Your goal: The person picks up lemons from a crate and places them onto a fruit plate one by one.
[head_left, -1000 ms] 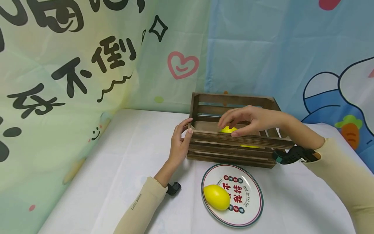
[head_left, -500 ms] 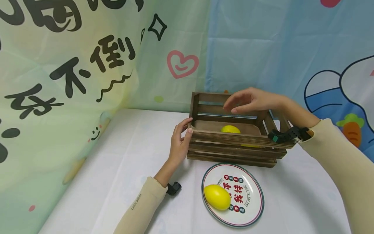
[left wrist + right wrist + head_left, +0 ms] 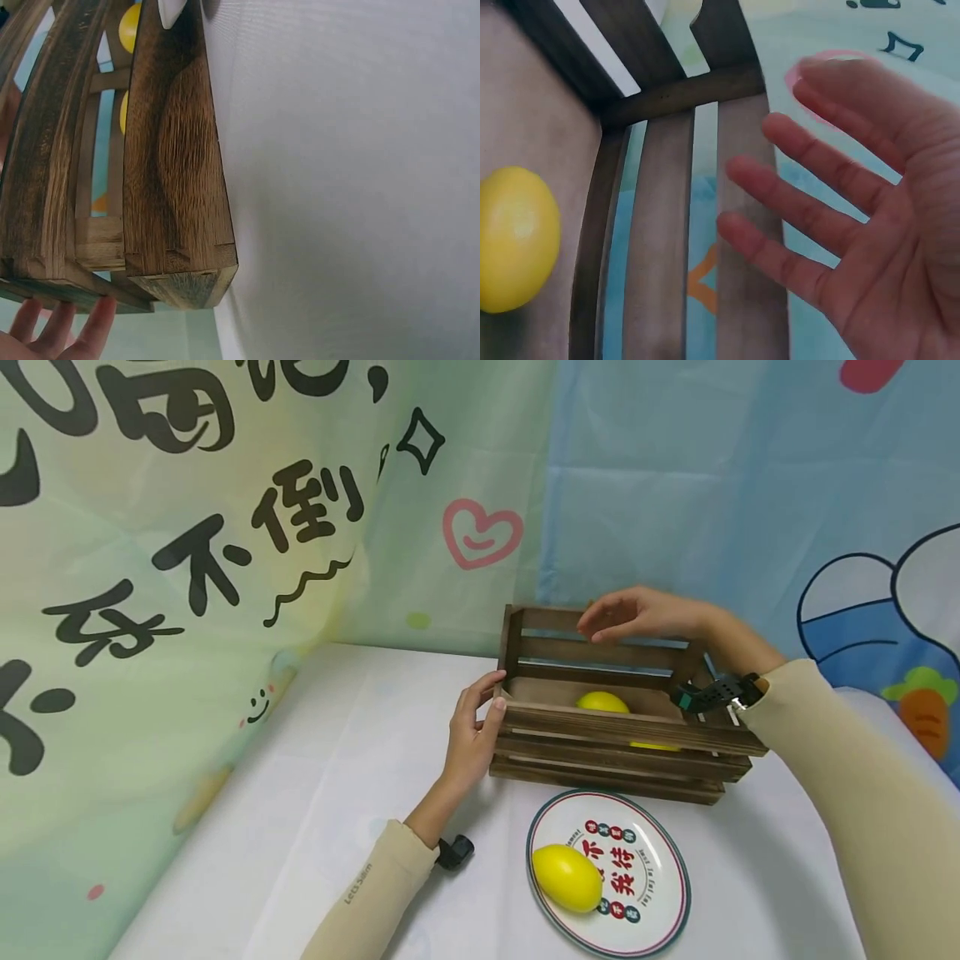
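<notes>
Near the middle right of the head view, a rectangular slatted crate of dark brown wood [image 3: 600, 720] stands on a white cloth-covered table [image 3: 360, 727]. At its left end, the left hand [image 3: 474, 735] rests its fingertips against the wood, with the thumb near the front corner; in the left wrist view, at the lower left, three of its fingers touch the end panel, nearly straight. The right hand [image 3: 637, 612] hangs above the crate's back part, its fingers loosely bent; the right wrist view shows them spread apart at the right of the frame, the palm bare. Inside the crate, right of the frame's centre, lies a smooth yellow lemon-shaped fruit [image 3: 602, 702], below the right hand and well apart from it. More yellow [image 3: 654, 747] shows through a gap between the front slats. At lower centre-right, a round white plate with a dark green rim and red lettering [image 3: 660, 893] lies just in front of the crate, bearing a glossy yellow lemon [image 3: 567, 878] on its left part.
</notes>
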`<action>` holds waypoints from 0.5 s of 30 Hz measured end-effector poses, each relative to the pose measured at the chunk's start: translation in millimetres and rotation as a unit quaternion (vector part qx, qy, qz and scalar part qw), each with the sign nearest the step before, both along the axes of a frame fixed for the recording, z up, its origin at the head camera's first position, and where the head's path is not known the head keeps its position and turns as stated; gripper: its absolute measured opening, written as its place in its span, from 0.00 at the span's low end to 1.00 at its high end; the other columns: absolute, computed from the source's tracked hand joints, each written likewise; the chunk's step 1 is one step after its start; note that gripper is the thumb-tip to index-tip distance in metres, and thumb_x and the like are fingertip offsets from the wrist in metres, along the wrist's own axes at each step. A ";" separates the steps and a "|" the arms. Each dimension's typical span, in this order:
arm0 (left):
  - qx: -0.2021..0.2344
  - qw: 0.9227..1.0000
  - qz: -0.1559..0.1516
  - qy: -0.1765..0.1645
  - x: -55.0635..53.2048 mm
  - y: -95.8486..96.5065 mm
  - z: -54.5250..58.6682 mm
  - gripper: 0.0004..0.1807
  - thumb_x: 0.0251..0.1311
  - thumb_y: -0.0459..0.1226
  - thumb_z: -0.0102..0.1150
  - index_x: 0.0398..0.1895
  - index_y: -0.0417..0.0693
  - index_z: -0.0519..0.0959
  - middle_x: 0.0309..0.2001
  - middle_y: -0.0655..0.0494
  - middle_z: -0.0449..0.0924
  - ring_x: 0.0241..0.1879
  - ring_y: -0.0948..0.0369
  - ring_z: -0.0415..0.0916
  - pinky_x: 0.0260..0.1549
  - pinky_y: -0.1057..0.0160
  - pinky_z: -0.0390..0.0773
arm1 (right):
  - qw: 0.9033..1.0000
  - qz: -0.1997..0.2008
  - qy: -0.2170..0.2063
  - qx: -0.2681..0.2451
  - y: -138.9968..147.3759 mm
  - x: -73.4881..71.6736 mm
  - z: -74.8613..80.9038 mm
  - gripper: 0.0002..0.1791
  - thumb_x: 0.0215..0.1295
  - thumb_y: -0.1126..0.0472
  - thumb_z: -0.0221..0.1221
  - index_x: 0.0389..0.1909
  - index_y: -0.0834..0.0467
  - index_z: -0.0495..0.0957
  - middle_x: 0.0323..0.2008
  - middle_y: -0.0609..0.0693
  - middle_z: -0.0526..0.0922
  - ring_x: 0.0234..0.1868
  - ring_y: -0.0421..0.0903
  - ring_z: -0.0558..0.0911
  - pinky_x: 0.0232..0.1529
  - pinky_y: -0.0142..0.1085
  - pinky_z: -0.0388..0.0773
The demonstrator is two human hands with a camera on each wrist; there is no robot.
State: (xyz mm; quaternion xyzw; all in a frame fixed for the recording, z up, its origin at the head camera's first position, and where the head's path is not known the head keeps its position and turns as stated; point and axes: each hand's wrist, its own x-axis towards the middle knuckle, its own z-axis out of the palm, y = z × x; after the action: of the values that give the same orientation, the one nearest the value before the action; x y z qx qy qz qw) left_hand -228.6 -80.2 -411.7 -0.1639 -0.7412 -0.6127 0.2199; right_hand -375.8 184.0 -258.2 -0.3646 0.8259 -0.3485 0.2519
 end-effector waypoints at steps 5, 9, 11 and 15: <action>-0.003 1.000 0.006 -0.001 -0.8 0.4 -0.3 0.26 0.72 0.54 0.42 0.67 0.54 0.68 0.64 0.48 0.68 0.62 0.50 0.69 0.40 0.55 0.77 | 0.998 0.004 -0.051 0.033 -3.7 -14.0 -11.8 0.25 0.65 0.66 0.61 0.61 0.72 0.69 0.59 0.67 0.72 0.59 0.60 0.76 0.54 0.42 0.77; -0.001 1.000 0.003 -0.003 -0.6 2.1 0.3 0.28 0.72 0.56 0.41 0.67 0.54 0.68 0.64 0.48 0.68 0.62 0.49 0.69 0.41 0.55 0.78 | 0.993 0.005 -0.102 0.054 -3.3 -21.8 -23.2 0.28 0.64 0.69 0.62 0.62 0.73 0.66 0.62 0.67 0.69 0.61 0.60 0.73 0.54 0.42 0.77; 0.000 1.000 0.002 -0.004 -0.2 2.4 0.0 0.27 0.72 0.56 0.41 0.67 0.54 0.68 0.64 0.48 0.68 0.62 0.50 0.69 0.40 0.56 0.77 | 0.990 0.009 -0.128 0.061 -2.3 -24.7 -29.9 0.29 0.63 0.69 0.62 0.63 0.72 0.65 0.63 0.67 0.67 0.63 0.61 0.72 0.55 0.42 0.76; 0.002 1.000 0.003 0.000 -0.3 1.4 0.1 0.24 0.73 0.52 0.43 0.67 0.55 0.68 0.64 0.49 0.68 0.63 0.51 0.69 0.41 0.54 0.77 | 0.979 0.033 -0.176 0.098 -0.8 -30.4 -42.5 0.32 0.64 0.67 0.62 0.66 0.69 0.63 0.69 0.67 0.61 0.67 0.63 0.66 0.58 0.45 0.74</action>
State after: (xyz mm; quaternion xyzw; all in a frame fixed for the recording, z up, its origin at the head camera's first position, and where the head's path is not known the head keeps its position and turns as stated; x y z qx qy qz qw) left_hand -229.0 -78.8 -411.6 -0.1615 -0.7401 -0.6137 0.2224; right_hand -406.3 183.2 -300.8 -0.2979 0.7865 -0.3162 0.4390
